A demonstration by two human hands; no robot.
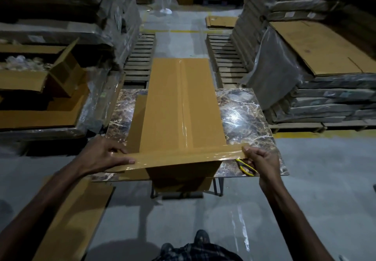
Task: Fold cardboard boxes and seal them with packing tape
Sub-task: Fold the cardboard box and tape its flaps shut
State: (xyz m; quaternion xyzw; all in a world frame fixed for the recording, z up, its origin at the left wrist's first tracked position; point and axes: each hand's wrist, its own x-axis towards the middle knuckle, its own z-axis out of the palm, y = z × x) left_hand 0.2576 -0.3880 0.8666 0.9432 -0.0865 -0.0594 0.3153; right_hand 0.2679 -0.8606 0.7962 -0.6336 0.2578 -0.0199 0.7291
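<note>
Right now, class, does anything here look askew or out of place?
The box overhangs the table at both ends, and the tape strip across it runs slanted, lower at the left hand than the right hand.

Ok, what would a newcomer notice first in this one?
A long cardboard box lies lengthwise on the marble-patterned table, its centre seam already taped. At its near end the left hand and right hand hold a strip of tape stretched across it. Yellow scissors lie by the right hand.
</note>
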